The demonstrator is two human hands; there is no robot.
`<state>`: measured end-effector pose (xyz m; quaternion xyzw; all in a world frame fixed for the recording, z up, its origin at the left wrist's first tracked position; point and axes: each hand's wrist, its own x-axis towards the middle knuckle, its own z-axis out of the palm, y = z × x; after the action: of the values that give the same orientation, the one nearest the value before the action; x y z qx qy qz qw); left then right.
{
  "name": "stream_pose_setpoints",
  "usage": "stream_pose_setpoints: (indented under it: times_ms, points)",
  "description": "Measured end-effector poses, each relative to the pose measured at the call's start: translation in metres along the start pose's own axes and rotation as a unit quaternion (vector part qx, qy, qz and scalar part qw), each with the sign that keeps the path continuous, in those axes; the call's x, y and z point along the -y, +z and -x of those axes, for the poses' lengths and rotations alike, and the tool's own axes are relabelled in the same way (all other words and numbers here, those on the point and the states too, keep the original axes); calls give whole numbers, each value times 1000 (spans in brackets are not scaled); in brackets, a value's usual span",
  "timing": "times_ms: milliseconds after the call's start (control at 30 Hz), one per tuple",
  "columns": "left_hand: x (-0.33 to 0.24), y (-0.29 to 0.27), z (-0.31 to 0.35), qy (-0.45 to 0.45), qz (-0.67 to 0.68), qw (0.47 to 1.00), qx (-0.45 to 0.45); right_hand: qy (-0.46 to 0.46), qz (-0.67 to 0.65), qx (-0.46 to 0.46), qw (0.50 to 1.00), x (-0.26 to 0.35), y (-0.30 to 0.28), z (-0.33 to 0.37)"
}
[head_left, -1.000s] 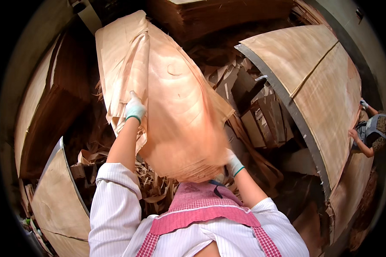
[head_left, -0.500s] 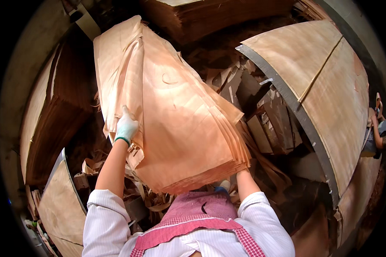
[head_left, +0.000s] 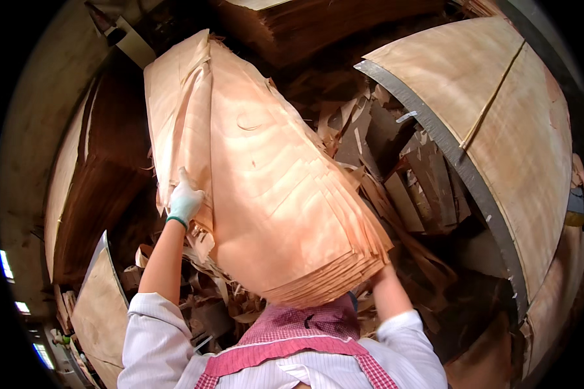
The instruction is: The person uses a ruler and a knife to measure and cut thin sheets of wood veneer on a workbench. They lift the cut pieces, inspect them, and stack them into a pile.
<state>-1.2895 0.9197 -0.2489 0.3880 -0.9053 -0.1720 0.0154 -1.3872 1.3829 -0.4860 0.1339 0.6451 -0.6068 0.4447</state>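
Observation:
A tall stack of thin, peach-coloured wood veneer sheets [head_left: 272, 214] lies in front of me, its near edges fanned into steps. Along its left side a veneer sheet is folded over into a long crease [head_left: 191, 123]. My left hand [head_left: 186, 202], in a white glove with a green cuff, is closed on that folded sheet with one finger stretched forward. At the near right corner, my right hand [head_left: 380, 277] reaches under the sheet edges. The stack hides its fingers, so their grip does not show.
Veneer scraps [head_left: 428, 175] lie heaped to the right of the stack. Beyond them is a large board-topped pile [head_left: 499, 129] with a grey edge and a cord across it. More veneer stacks stand at the left [head_left: 104, 188] and far side [head_left: 344, 26]. Another person's arm shows at the right rim.
The near edge of the veneer stack is bent and fanned more than before. My right forearm has shifted slightly right, its hand still under the corner. My left hand keeps its place on the fold.

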Motion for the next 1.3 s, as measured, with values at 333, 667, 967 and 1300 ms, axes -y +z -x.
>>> stream_pose_setpoints:
  times_ms: [333,667,967,1300]
  points:
    - [-16,-2,2,-10,-47,999,6,5,-34,-5,999,-16,25,-39]
    - [-27,-11,9,-32,-21,999,21,-78,-105,111,985,65,44,-22]
    - [-28,-7,4,-18,-14,999,22,-122,2,140,983,153,92,27]
    - [6,-36,-4,22,-46,998,-42,-198,244,22,949,198,121,79]
